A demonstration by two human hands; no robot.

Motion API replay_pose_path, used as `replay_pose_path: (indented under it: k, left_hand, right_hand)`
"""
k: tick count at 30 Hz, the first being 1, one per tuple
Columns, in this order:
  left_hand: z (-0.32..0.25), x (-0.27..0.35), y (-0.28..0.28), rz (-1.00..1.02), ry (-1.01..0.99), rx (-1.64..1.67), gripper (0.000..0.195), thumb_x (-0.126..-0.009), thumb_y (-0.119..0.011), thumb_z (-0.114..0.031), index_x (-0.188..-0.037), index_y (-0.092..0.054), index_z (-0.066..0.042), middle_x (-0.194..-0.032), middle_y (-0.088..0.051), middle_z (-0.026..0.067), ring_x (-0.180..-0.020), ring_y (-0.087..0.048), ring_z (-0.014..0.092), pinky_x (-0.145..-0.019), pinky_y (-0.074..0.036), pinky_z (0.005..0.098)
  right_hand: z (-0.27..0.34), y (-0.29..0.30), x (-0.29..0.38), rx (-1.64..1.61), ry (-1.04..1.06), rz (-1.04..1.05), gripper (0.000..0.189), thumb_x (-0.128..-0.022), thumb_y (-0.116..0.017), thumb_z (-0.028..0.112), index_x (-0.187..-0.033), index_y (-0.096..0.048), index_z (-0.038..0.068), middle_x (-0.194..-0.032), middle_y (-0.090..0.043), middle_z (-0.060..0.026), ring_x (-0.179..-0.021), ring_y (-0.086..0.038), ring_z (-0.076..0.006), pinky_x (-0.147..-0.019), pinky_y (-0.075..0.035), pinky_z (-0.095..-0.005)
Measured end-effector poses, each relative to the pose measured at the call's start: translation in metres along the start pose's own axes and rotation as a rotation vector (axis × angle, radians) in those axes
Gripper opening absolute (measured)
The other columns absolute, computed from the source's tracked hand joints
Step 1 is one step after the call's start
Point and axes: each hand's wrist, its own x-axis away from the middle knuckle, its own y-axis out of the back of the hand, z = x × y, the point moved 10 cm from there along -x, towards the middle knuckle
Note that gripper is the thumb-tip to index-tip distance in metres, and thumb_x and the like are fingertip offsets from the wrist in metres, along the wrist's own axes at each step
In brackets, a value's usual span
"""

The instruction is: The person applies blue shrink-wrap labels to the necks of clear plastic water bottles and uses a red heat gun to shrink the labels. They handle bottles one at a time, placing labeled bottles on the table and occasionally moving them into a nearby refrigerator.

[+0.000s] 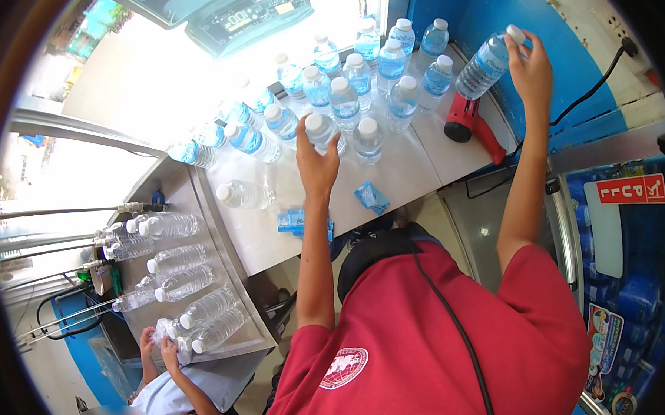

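My right hand [529, 68] grips a clear plastic water bottle [485, 64] near its white cap and holds it tilted. The bottle wears a blue label, and its lower end is just above a red heat gun [465, 124] lying on the worktop. Thumb and fingers of my left hand [315, 164] are around a second capped bottle [323, 133], which seems to have no label. Right beside it stands a bottle without a label [369, 144]. Behind my left hand, several labelled bottles [357, 81] stand in rows. Loose blue labels [297, 223] and another bunch [372, 197] lie near the front edge.
An unlabelled bottle [247, 195] lies on the white worktop [403, 179]. To the left, a metal counter [224, 268] carries several unlabelled bottles; a co-worker's hands [163, 345] touch some there. A black cord [589, 93] runs to the wall outlet. A glass-door fridge [567, 225] stands right.
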Motion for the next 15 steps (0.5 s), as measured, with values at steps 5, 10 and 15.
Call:
replay_pose_path:
  k: [5, 10, 15]
  left_hand:
    - [-0.036, 0.017, 0.049, -0.151, 0.025, 0.053, 0.066, -0.083, -0.077, -0.001, -0.140, -0.046, -0.010, -0.124, -0.063, 0.0152, -0.118, -0.062, 0.029, -0.100, -0.051, 0.0461]
    - [-0.084, 0.013, 0.137, -0.340, 0.045, -0.030, 0.070, -0.082, -0.078, -0.001, -0.142, -0.043, -0.008, -0.137, -0.053, 0.0129, -0.128, -0.055, 0.026, -0.103, -0.050, 0.0428]
    - [-0.105, -0.026, 0.221, -0.315, 0.031, -0.185, 0.071, -0.082, -0.081, -0.004, -0.139, -0.038, -0.005, -0.130, -0.054, 0.0190, -0.120, -0.058, 0.029, -0.094, -0.053, 0.0373]
  right_hand:
    - [-0.069, -0.089, -0.051, 0.222, 0.011, 0.051, 0.052, -0.091, -0.064, 0.050, -0.120, -0.058, 0.007, -0.102, -0.072, -0.0230, -0.098, -0.068, -0.0448, -0.082, -0.054, -0.0508]
    - [-0.151, -0.183, -0.069, 0.246, -0.081, 0.114, 0.053, -0.092, -0.063, 0.049, -0.122, -0.055, 0.005, -0.106, -0.071, -0.0255, -0.101, -0.066, -0.0478, -0.085, -0.053, -0.0528]
    - [-0.191, -0.234, -0.095, 0.208, -0.046, 0.215, 0.057, -0.093, -0.062, 0.051, -0.125, -0.053, 0.004, -0.114, -0.068, -0.0275, -0.108, -0.064, -0.0466, -0.090, -0.051, -0.0522]
